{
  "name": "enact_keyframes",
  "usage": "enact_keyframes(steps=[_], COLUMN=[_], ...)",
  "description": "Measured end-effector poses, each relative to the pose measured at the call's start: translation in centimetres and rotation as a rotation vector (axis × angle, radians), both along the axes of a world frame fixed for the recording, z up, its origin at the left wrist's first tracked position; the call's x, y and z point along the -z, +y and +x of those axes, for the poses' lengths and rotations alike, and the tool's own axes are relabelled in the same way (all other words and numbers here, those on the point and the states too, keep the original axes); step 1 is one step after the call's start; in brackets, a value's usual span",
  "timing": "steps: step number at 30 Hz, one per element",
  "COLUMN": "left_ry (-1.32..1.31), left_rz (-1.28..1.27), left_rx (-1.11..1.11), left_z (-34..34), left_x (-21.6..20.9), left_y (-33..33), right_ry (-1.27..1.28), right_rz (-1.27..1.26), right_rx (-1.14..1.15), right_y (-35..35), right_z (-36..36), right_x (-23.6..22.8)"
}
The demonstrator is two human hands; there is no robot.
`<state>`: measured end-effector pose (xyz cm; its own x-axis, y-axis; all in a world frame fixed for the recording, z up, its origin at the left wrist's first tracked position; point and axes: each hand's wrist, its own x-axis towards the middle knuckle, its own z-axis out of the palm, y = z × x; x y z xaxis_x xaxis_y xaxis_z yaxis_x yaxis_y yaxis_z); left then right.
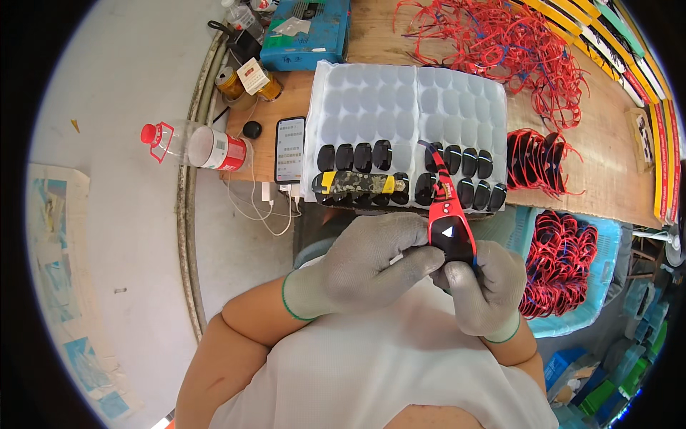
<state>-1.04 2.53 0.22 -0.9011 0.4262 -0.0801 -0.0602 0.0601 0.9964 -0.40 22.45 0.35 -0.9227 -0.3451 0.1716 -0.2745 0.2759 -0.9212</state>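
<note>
The glasses [450, 239], red with a dark lens, are held just off the near edge of the table [607, 154], pinched between the closed fingers of the gloved left hand [382, 254] and right hand [489, 286]. A white triangle is shown on the lens; the upraised temple, printed with a masked-face motif, is seen across the tray [368, 96]. Beside the near edge, at right, red frames [561, 264] are held in a blue basket [609, 250]. The tray is set along the near edge, dark lenses [363, 157] lodged in its two near rows, with a taped tool [361, 184] laid over them. Wood is exposed toward the right edge. By the left edge, a phone [289, 150] is lit with small text. Farther off, a red tangle [500, 53] is heaped, and a blue box [304, 43] is marked with handwriting.
</note>
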Motion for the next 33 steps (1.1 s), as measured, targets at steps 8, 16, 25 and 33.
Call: enact_keyframes(steps=[8, 16, 25, 33], left_ry=[0.186, 0.174, -0.038, 0.905], left_rz=[-0.106, -0.121, -0.128, -1.176], left_rx=[-0.052, -0.001, 0.129, 0.205], left_z=[0.1, -1.1, -6.9, -33.4], left_x=[-0.4, 0.4, 2.4, 8.0], left_y=[0.5, 0.4, 3.3, 4.6], right_ry=[0.036, 0.077, 0.057, -0.023], right_rz=[0.011, -0.140, -0.194, 0.190], right_rx=[0.118, -0.027, 0.006, 0.543], right_y=[-0.5, 0.5, 4.3, 17.5], right_z=[0.8, -1.4, -4.2, -8.5], right_x=[0.4, 3.0, 6.7, 7.5])
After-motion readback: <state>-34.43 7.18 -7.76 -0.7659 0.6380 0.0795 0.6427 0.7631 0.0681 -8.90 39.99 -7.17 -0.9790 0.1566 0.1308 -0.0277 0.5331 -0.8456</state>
